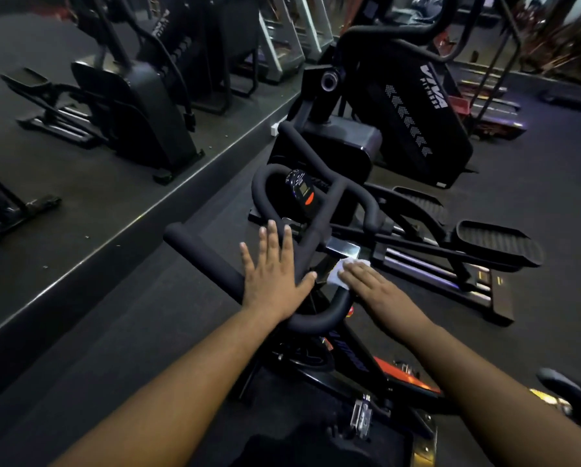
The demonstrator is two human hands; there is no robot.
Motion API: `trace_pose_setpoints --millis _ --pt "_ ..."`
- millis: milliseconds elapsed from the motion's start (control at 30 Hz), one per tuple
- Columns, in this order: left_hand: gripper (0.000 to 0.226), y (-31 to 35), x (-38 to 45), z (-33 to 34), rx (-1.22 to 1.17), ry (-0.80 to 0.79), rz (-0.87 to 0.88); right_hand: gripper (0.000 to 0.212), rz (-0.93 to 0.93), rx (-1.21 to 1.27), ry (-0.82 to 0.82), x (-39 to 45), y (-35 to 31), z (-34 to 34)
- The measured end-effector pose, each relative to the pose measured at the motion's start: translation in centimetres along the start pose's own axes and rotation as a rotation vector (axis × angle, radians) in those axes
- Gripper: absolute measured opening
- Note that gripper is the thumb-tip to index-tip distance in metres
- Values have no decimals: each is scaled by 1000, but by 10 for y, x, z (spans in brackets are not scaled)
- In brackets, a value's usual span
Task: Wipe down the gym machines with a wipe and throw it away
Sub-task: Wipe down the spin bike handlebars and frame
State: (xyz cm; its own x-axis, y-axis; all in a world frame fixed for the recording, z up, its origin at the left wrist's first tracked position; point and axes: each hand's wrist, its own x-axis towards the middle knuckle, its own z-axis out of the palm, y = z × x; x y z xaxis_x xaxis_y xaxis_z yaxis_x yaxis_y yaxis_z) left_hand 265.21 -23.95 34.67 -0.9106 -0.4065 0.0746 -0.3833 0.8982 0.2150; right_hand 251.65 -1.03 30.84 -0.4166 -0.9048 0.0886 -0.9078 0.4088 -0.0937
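Observation:
A black spin bike stands right in front of me, its padded handlebar (198, 251) looping out to both sides. My left hand (272, 274) lies flat on the near left part of the bar, fingers straight and spread. My right hand (370, 284) presses a white wipe (344, 269) down on the middle of the handlebar near the shiny clamp (344, 247); the fingers lie flat over it. A small console (300, 192) with an orange button sits at the front of the bar.
A black elliptical (413, 123) with long pedals (498, 246) stands just ahead on the right. To the left, a mirror wall (80, 156) reflects more machines above a low ledge. Dark rubber floor (130, 315) lies on the bike's left. More machines stand in the far background.

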Motion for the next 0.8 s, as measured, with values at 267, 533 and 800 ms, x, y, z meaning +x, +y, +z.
trace_pose_setpoints --millis 267,533,800 --pt "102 32 23 27 102 -44 -144 58 -198 161 -32 33 86 -15" --pt "97 37 25 35 250 -44 -223 67 -327 24 -28 69 84 27" --pt "93 40 24 35 242 -24 -243 81 -225 120 -41 67 85 29"
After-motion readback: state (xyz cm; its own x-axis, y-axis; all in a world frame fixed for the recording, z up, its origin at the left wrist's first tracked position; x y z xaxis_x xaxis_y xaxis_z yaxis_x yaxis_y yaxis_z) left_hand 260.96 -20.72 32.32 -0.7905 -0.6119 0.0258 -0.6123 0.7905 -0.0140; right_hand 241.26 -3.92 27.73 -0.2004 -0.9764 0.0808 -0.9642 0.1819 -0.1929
